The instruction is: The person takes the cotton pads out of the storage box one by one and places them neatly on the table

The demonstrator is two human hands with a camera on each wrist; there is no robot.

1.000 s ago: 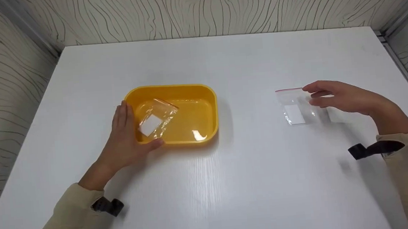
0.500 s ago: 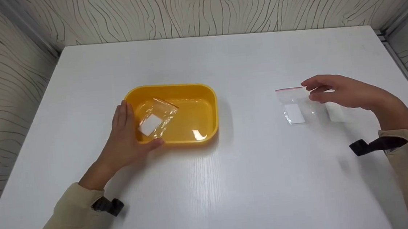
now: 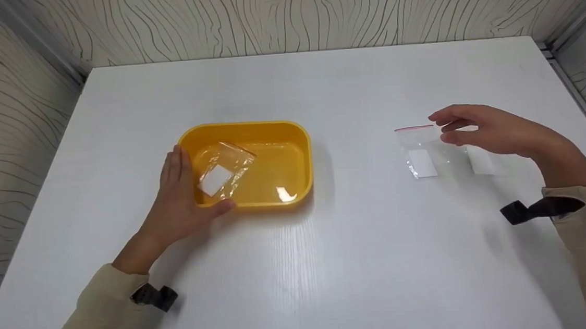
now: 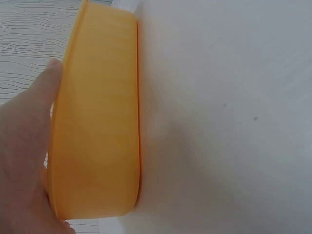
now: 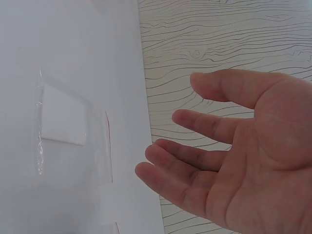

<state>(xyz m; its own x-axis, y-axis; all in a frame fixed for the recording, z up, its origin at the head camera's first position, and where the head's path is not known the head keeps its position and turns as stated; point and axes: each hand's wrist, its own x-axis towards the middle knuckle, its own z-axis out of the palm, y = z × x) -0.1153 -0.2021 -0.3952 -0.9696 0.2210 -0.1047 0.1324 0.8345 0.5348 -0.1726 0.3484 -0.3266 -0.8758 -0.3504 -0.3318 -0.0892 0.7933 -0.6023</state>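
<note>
A yellow plastic tray (image 3: 277, 160) sits on the white table, a small clear zip bag (image 3: 238, 163) with a white card lying inside at its left. My left hand (image 3: 174, 210) rests on its near-left corner: straight fingers lie along the left side, thumb (image 4: 48, 80) on the near rim. My right hand (image 3: 489, 128), fingers loosely bent and holding nothing, hovers at the right above a second clear zip bag. The white card (image 3: 480, 161) of that bag shows below the hand, which hides much of it. Just left lies another zip bag (image 3: 418, 157), red-sealed, with a white card.
The white table (image 3: 301, 268) reaches back to a wood-grain-patterned wall (image 3: 281, 14), with similar panels at both sides. A black camera mount (image 3: 542, 209) sits on the right wrist, another (image 3: 154, 296) on the left.
My right hand has shifted slightly toward the back of the table, and more of the white card beneath it shows. The left hand and tray stay in place.
</note>
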